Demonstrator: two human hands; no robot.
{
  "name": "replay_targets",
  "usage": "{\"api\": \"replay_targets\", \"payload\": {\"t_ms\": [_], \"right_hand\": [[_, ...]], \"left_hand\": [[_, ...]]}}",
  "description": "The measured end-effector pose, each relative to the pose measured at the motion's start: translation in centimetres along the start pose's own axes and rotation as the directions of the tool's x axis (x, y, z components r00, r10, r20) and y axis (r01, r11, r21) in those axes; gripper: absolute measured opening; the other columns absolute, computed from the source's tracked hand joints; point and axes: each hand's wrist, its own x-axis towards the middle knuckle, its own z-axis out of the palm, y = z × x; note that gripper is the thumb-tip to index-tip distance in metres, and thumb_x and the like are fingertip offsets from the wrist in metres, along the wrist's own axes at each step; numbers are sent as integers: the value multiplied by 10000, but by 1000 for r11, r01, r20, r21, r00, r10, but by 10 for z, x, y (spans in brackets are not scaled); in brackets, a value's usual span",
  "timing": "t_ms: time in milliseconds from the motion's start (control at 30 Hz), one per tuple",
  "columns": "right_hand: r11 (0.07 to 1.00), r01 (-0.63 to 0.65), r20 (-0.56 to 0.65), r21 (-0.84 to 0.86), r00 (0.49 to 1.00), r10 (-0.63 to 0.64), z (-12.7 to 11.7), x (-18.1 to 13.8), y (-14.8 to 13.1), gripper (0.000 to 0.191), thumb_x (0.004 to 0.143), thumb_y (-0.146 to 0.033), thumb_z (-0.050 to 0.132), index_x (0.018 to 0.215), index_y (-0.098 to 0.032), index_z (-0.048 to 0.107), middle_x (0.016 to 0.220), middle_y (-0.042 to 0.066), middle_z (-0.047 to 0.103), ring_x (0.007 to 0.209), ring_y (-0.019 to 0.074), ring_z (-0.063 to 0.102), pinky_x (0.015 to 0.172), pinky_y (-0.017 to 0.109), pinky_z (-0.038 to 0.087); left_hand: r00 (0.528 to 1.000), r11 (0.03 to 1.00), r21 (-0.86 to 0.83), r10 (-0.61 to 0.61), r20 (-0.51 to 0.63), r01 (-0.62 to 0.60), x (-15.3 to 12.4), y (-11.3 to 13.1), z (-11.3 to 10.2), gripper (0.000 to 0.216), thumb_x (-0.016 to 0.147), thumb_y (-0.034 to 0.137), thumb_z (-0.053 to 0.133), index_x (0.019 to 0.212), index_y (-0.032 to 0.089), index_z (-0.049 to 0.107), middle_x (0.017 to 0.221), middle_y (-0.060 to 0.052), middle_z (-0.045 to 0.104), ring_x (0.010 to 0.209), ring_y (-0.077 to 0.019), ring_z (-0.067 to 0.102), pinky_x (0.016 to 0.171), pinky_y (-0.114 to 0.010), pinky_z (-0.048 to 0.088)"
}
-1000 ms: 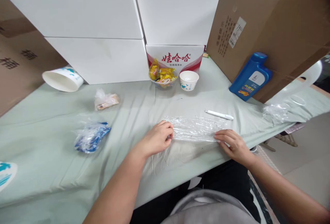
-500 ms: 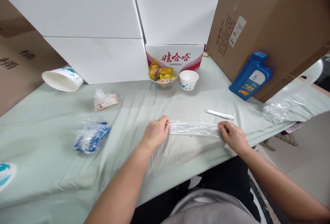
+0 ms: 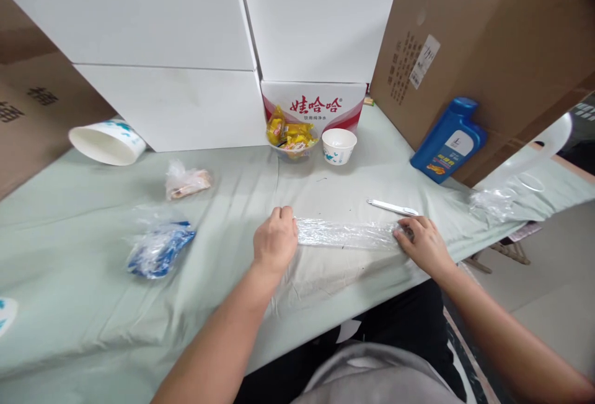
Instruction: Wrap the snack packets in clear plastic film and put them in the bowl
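A long, flat strip of clear crinkled plastic, like a folded plastic bag (image 3: 346,233), stretches across the table between my hands. My left hand (image 3: 277,240) is closed on its left end, with the fingers curled in. At the other end, my right hand (image 3: 423,243) pinches the plastic between thumb and fingers. Just beyond the right hand lies a slim white utility knife (image 3: 392,207), touched by neither hand.
Behind stand a bowl of yellow packets (image 3: 292,140), a paper cup (image 3: 339,146) and white boxes (image 3: 167,106). Bagged items (image 3: 160,249) lie left, near a tipped paper tub (image 3: 108,142). A blue bottle (image 3: 449,140) leans against a cardboard box (image 3: 465,51) on the right.
My left hand has shifted slightly left and turned its knuckles up, drawing the plastic strip a little longer and flatter. The right hand stays at its end, with its fingers slightly more spread.
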Motion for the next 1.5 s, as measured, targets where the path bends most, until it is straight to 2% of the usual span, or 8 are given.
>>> {"api": "replay_targets", "payload": {"t_ms": [67,200,367,533,667,967,1267,1500], "right_hand": [[998,-32,43,56,999,30,-3,-3,2,270,884,-450,492,834,-205,594,875,103,625,908,280,581,849,451,473],[950,-143,159,278,982,101,-15,-12,-12,212,860,-409,545,769,-220,515,920,81,632,742,201,582,705,383,499],[659,-261,309,706,950,46,-53,-19,-50,167,881,-352,594,933,-224,501,1328,126,540,603,85,574,558,286,522],[403,-344,466,848,846,-258,-78,3,-76,183,911,-353,594,987,-189,621,973,93,693,618,115,641,514,236,520],[181,-487,517,854,829,-214,-57,45,-91,294,870,-458,635,961,-178,639,939,69,685,764,165,698,574,234,541],[38,-763,764,645,644,-42,23,107,-110,160,908,-280,600,869,-127,622,857,89,688,753,172,711,693,279,569],[-39,-696,676,717,708,-205,44,107,-102,214,896,-311,605,1075,-194,597,1008,59,667,938,183,690,771,301,565],[14,-702,678,713,684,-269,44,107,-100,294,894,-348,609,1157,-219,587,1040,56,660,1037,173,644,878,344,535]], "left_hand": [[983,985,-62,156,-95,-163,-8,6,-1,192,925,161,436,949,164,626,926,-79,664,738,-204,641,601,-303,462],[854,827,-216,489,-179,-519,-28,27,-1,242,935,197,462,1126,160,605,1051,-84,669,940,-222,616,792,-337,514],[836,823,-224,545,54,-522,-45,43,5,464,884,344,607,1311,186,516,1324,-132,560,1179,-331,497,940,-490,451],[690,700,-340,703,175,-628,-47,41,9,502,909,377,559,1381,255,440,1488,-79,427,1357,-326,349,1060,-522,309],[615,634,-383,765,190,-672,-44,37,10,478,915,345,529,1373,232,452,1467,-82,452,1413,-312,277,1091,-504,249],[633,645,-457,746,205,-613,-33,34,4,547,823,377,647,1317,205,488,1360,-93,547,1321,-302,379,1070,-490,285],[641,678,-427,725,253,-598,-35,35,7,672,796,448,671,1365,177,438,1403,-122,508,1374,-324,313,1114,-506,236],[689,624,-519,719,90,-584,-25,23,7,514,816,319,649,1294,195,507,1343,-111,574,1292,-273,484,1081,-462,387]]}}
